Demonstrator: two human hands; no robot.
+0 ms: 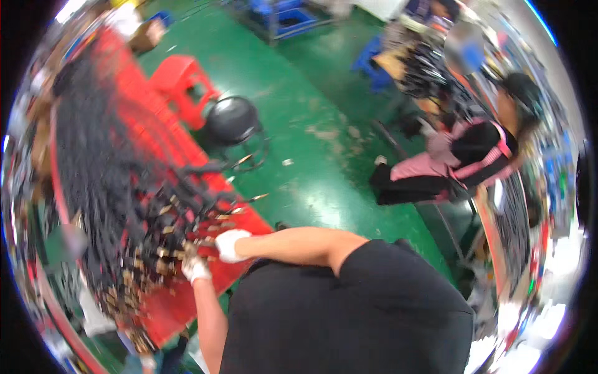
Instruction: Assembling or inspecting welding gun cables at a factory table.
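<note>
1. Green floor (317, 93) fills the middle of the workshop, with patches of wear and a few scraps on it.
2. Along the left runs a long red bench (171, 311), reaching from near to far.
3. Heaped over most of that bench are dark cables (93, 140), strung out lengthwise toward its far end.
4. Across the floor, on the right, is a co-worker (464, 156) in pink and black.
5. Just beyond the bench's right edge stands a red stool (174, 75), with a round black object (232, 119) near it.
6. Farther off, toward the right, is a blue stool (372, 65).
7. White-gloved, the left hand (195, 268) is over the near part of the heap; blur hides whether its grip is spread or pinching.
8. Just right of it is the right hand (232, 245), also white-gloved, its grip impossible to tell.
9. Smallest are the gold-coloured ends (128, 276), clustered at the heap's near side.
</note>
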